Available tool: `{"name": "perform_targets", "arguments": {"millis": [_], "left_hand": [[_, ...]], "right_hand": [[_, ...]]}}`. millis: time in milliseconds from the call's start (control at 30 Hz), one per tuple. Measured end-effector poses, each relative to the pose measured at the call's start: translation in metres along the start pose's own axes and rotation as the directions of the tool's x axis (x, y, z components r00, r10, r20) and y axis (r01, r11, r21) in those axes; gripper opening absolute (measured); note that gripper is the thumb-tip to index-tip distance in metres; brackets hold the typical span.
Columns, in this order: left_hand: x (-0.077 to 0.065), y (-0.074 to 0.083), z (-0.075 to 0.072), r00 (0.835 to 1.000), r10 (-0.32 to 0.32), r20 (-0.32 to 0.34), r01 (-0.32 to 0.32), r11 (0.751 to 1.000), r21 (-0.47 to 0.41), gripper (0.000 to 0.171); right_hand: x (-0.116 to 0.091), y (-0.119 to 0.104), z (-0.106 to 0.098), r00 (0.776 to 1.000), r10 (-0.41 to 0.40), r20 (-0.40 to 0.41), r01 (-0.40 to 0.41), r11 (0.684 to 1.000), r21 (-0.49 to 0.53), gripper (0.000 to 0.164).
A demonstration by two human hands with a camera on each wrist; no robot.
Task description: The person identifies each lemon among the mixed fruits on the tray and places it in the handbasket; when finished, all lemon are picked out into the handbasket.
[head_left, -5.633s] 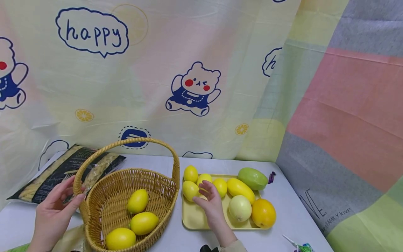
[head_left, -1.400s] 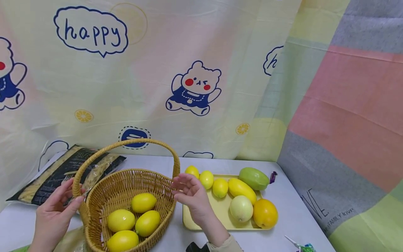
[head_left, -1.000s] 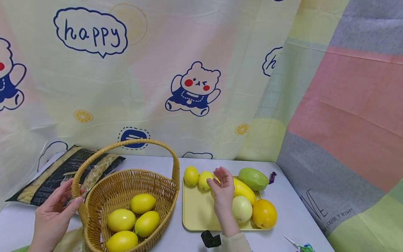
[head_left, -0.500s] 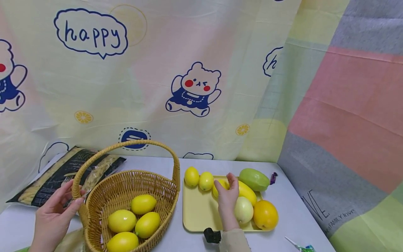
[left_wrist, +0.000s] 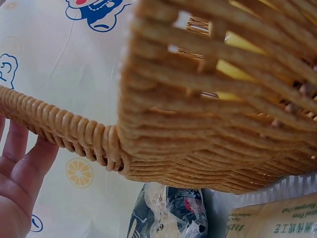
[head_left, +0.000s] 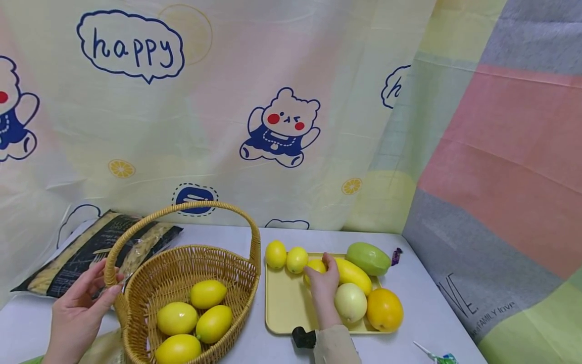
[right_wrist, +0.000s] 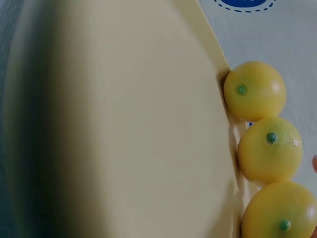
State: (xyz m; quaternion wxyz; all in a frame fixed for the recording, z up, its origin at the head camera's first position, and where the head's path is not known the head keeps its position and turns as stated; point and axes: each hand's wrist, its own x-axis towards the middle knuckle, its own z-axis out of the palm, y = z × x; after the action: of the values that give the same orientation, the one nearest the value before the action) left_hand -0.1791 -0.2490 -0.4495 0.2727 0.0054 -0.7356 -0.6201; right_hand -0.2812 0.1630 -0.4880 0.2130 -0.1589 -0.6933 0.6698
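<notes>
A wicker basket (head_left: 191, 253) with several lemons (head_left: 213, 323) in it stands at the left. My left hand (head_left: 79, 308) grips its arched handle (left_wrist: 59, 124) low on the left side. Over the yellow tray (head_left: 286, 313), my right hand (head_left: 325, 288) has thumb and fingers on either side of a lemon (head_left: 314, 268), partly hidden behind the hand. Two more lemons (head_left: 276, 254) (head_left: 297, 260) line the tray's back left edge. In the right wrist view the three lemons (right_wrist: 281, 210) form a row, with fingertips (right_wrist: 315, 163) just entering at the right edge.
On the tray's right lie a long yellow fruit (head_left: 353, 277), a green fruit (head_left: 368, 258), a pale round fruit (head_left: 350, 302) and an orange (head_left: 384, 310). Behind the basket is a black pasta bag (head_left: 68, 258). A purple-wrapped sweet (head_left: 397, 256) and a lollipop (head_left: 436, 356) lie at the right.
One lemon has gone from the tray into the basket. My right hand has moved from the basket's rim back to the tray and down around another lemon. My left hand stays on the handle.
</notes>
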Motion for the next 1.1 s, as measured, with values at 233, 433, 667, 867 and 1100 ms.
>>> {"name": "perform_targets", "arguments": {"millis": [233,433,667,867,1100], "left_hand": [[-0.003,0.011,0.002,1.000,-0.006,-0.001,0.006,1.000,-0.013,0.054],[-0.001,0.003,0.000,1.000,-0.004,0.001,0.004,0.999,-0.042,0.054],[-0.002,0.006,0.001,1.000,-0.020,-0.007,0.020,0.996,-0.082,0.054],[-0.007,0.026,0.005,0.999,-0.043,-0.008,0.042,0.996,-0.080,0.054],[-0.008,0.027,0.006,1.000,-0.031,0.001,0.031,0.997,-0.071,0.054]], "right_hand": [[0.002,0.002,0.001,0.999,0.046,0.010,-0.045,0.992,-0.120,0.063],[0.001,0.000,-0.001,0.994,0.104,0.025,-0.099,0.984,-0.150,0.061],[-0.008,-0.028,-0.001,0.995,0.062,0.079,-0.057,0.996,-0.071,0.054],[-0.021,-0.060,0.001,0.978,0.012,0.206,-0.016,1.000,0.018,0.051],[-0.048,-0.088,0.005,0.903,-0.046,0.428,-0.004,0.993,0.114,0.049]]}}
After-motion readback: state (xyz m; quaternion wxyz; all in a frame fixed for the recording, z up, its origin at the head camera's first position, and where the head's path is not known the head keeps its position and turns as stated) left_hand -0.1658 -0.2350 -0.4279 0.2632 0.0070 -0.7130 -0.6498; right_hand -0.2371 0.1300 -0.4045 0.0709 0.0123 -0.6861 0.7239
